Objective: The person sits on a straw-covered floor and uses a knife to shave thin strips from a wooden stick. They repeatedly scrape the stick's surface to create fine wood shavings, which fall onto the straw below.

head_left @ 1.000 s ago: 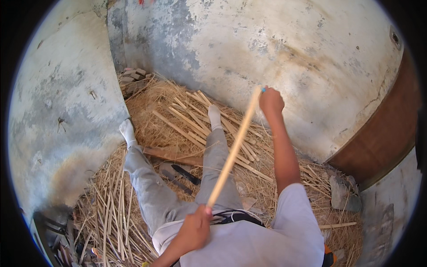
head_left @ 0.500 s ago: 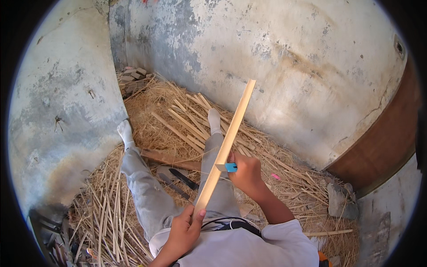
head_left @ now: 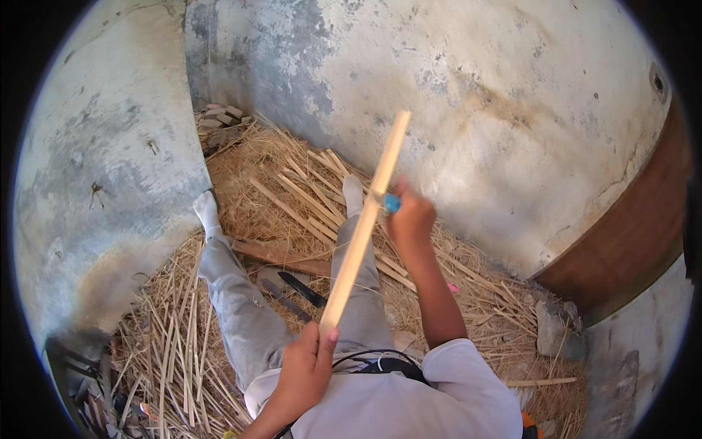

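Note:
A long, pale strip of split wood or bamboo point(head_left: 363, 241) slants up and away from my body above my legs. My left hand point(head_left: 307, 369) is closed round its near end, thumb on top. My right hand point(head_left: 411, 219) grips a small blade tool with a blue handle point(head_left: 392, 203), slightly blurred. The tool meets the strip's right edge in its upper half, and most of the blade is hard to make out. Below, between my legs, lies a black-handled knife or similar long tool point(head_left: 301, 289), with a greyish blade-like piece point(head_left: 284, 300) beside it.
Straw-like shavings point(head_left: 256, 164) and several loose strips point(head_left: 311, 194) cover the floor. A brown plank point(head_left: 281, 257) lies between my outstretched legs. Worn plaster walls point(head_left: 468, 110) rise ahead and at left. A stone block point(head_left: 559, 331) sits at right; bricks point(head_left: 221, 117) lie in the far corner.
My right hand and the blue-handled tool have moved up along the strip, away from my body. The strip's far end has shifted slightly left and up. My left hand keeps its grip.

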Motion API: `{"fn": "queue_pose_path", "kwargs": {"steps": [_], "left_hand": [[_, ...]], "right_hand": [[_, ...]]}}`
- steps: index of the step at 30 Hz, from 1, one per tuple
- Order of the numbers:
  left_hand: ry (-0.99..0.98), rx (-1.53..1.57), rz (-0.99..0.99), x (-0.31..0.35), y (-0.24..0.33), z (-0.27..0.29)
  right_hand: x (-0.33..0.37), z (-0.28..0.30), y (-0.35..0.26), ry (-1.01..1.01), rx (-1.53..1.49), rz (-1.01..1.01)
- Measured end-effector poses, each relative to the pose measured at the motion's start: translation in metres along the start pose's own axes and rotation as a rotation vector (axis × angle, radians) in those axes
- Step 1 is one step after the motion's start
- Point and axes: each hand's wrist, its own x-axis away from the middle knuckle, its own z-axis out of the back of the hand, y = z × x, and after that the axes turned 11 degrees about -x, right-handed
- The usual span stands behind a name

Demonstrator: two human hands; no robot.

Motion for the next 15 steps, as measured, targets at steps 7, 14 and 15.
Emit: {"fn": "queue_pose_path", "kwargs": {"steps": [7, 14, 15], "left_hand": [[-0.093, -0.018, 0.006, 0.005, 0.001, 0.001], [-0.11, 0.014, 0.081, 0.018, -0.004, 0.011], [-0.066, 0.049, 0.098, 0.014, 0.001, 0.013]], "right_hand": [[-0.088, -0.005, 0.063, -0.053, 0.165, -0.649], [-0.093, 0.044, 0.202, 0.078, 0.309, -0.897], [-0.083, 0.045, 0.169, -0.032, 0.241, -0.832]]}}
